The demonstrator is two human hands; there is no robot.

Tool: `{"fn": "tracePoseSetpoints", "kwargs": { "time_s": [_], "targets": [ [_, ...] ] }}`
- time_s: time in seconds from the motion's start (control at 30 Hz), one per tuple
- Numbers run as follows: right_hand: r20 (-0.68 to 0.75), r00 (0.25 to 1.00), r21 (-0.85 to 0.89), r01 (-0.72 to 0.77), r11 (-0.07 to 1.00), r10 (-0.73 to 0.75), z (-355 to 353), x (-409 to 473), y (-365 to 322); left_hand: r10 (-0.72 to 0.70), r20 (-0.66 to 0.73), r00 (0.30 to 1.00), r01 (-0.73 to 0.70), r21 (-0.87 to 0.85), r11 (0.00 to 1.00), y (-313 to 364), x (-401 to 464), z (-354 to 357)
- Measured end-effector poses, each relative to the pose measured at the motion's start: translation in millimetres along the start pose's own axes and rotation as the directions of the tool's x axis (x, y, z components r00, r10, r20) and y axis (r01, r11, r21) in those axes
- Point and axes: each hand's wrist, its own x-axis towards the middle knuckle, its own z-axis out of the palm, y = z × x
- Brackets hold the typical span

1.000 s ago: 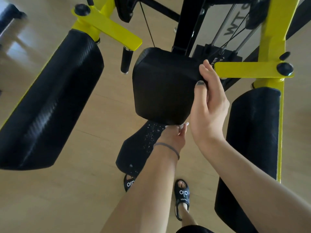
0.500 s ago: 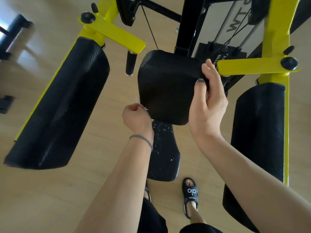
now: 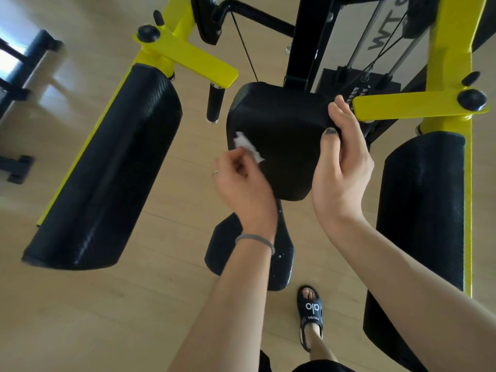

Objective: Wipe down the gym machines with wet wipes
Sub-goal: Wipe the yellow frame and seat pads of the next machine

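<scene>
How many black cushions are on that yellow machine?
4: a long black arm pad far left, another far right, the square black back pad in the middle, and the black seat pad below it. Others may be hidden.

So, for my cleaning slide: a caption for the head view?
Left hand presses a wet wipe to the black back pad while the right hand steadies its edge.

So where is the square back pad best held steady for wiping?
By its right edge, from the right, as the right hand does: thumb on the face, fingers wrapped behind. The back pad hangs free-edged there, leaving its face open to the wipe in the left hand.
</scene>
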Motion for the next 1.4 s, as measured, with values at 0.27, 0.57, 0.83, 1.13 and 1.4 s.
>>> {"fn": "tracePoseSetpoints", "kwargs": {
  "time_s": [0.27, 0.57, 0.83, 1.13, 1.4],
  "targets": [
    [-0.062, 0.997, -0.029, 0.034, 0.999, -0.036, 9.8, -3.7, 2.4, -0.253, -0.032, 0.967, 0.251, -0.057, 0.966, -47.3, 36.8, -2.7],
    [-0.106, 0.98, -0.166, 0.146, 0.975, -0.165, 16.2, -5.8, 13.1, -0.356, 0.126, 0.926, 0.36, -0.011, 0.933, -75.5, 51.9, -9.9],
    [-0.092, 0.986, -0.174, -0.155, 0.973, 0.14, 13.8, -90.3, 98.2, -0.222, 0.291, 0.93, 0.202, 0.098, 0.974, -110.6, 60.9, -21.6],
    [0.091, 0.919, -0.472, -0.299, 0.829, 0.383, 12.0, -161.5, 220.1, 0.128, 0.733, 0.668, -0.461, 0.273, 0.845, -212.9, 26.2, -27.7],
    [0.31, 0.716, -0.649, -0.321, 0.689, 0.626, 25.2, -141.0, 320.3, 0.269, 0.882, 0.386, -0.774, 0.151, 0.615, -310.9, 46.4, 9.1]
  ]
}}
